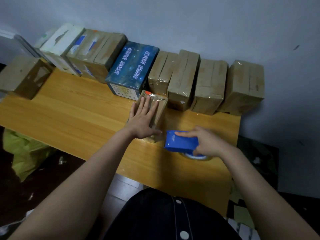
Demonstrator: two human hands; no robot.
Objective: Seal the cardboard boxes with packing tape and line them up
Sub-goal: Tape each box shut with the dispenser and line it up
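Note:
A small brown cardboard box (159,110) with shiny tape on its top lies on the wooden table (78,108), in front of the row. My left hand (142,118) presses flat on its top, fingers spread. Just to the right of the box, my right hand (207,142) grips a blue tape dispenser (180,141) with a clear tape roll (195,156) under it, low over the table. Along the wall stands a row of taped boxes: a white one (62,47), a brown one (97,56), a dark blue printed one (131,70) and several brown ones (213,85).
A lone brown box (24,77) sits at the table's left end, overhanging the edge. A yellow-green bag (22,151) lies on the dark floor at the left. Scraps and cardboard lie on the floor at the right.

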